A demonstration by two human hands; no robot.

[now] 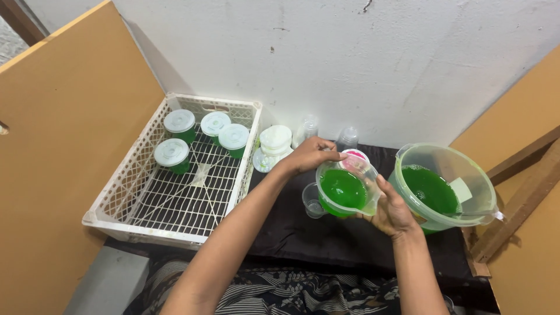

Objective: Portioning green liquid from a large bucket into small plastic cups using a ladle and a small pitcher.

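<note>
Right grip [392, 211] clasps measuring jug [345, 189] of green liquid; left grip [310, 154] pinches rim. Tilt risks spill onto black cloth [303, 233] below.

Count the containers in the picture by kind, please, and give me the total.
Lidded cups of green liquid in the white crate: 4
Measuring jug, held by the right hand: 1
Large bowl of green liquid: 1
Small empty cup: 1
Total: 7

Right hand [392, 211] grips green-filled jug [345, 190]; crate [116, 198] beside.
</note>
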